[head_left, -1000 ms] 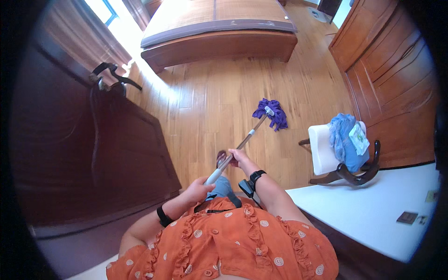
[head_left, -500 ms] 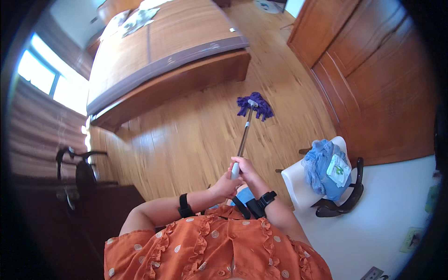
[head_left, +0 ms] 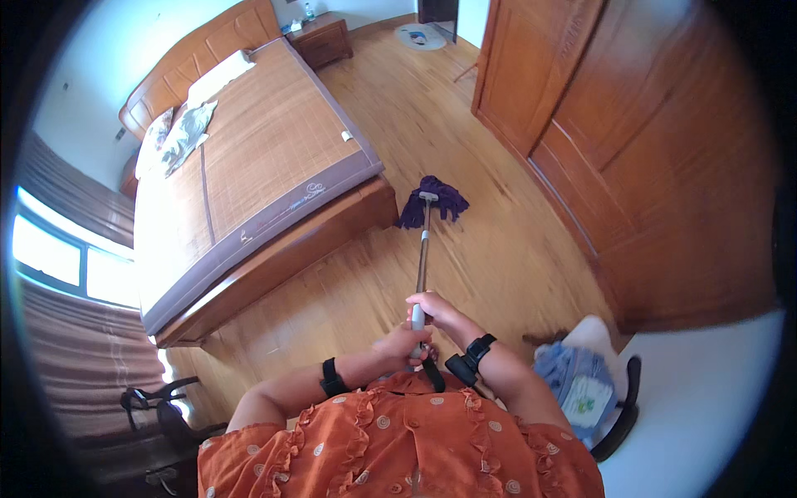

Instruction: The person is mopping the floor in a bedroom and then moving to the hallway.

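A mop with a purple strand head (head_left: 447,202) stretches away from me, its head spread on the wooden floor just right of the bed's near corner. Its metal pole (head_left: 423,259) runs back to a pale grip in my hands. My left hand (head_left: 402,344) is wrapped round the lower end of the grip, close to my body. Higher up the handle, my right hand (head_left: 435,310) closes round it. Black straps circle both wrists.
A wooden bed (head_left: 274,285) with a woven mat takes up the left. Along the right stands a brown wardrobe (head_left: 573,158). At lower right, a white chair (head_left: 599,339) carries blue clothes (head_left: 573,373) and a packet. A nightstand (head_left: 322,41) and a round mat (head_left: 421,36) lie farther back.
My view has turned and lifted, showing more of the bed and the far floor. The mop head now lies nearer the bed's corner. Both hands have kept their hold.
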A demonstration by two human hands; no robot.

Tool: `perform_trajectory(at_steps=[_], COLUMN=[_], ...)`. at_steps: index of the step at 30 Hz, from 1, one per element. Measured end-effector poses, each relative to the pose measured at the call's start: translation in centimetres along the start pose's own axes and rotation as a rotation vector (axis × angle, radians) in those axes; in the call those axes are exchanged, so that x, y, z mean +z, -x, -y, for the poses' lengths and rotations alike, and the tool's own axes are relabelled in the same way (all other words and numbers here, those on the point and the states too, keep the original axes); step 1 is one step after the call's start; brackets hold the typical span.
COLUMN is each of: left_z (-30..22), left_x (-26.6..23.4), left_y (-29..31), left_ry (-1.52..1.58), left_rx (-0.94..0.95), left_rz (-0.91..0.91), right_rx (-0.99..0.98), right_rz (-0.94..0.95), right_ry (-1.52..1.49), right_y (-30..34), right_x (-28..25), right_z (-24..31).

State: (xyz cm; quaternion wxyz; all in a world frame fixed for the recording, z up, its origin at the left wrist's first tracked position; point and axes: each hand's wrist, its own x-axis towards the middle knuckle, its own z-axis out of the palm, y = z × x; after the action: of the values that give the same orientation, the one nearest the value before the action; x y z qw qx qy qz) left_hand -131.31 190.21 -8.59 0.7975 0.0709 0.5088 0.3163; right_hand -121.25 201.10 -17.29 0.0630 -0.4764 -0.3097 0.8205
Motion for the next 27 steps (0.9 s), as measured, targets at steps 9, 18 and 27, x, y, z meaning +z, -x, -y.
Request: perform_trajectory(at_steps=[9,18,27], left_z=[-23.7,-45.8,-64.2], left_x=[0.4,4.0,6.7], left_y=[-10.5,-23.1,-36.7], left_ry=[-0.123,-0.071,-0.054], left_rx=[0.089,0.054,0.051], left_rz=[0.054,0.123,0.150], right_rx=[0.010,0.003,-0.005], right_rz=[0.052,-0.028,0.015], right_ry=[-0.024,0.021,0.096], right_y=[-13.5,-24.6,-36.0], right_x=[-5.9,-14.8,-23.7], right_z=[20.8,42.3,61.0])
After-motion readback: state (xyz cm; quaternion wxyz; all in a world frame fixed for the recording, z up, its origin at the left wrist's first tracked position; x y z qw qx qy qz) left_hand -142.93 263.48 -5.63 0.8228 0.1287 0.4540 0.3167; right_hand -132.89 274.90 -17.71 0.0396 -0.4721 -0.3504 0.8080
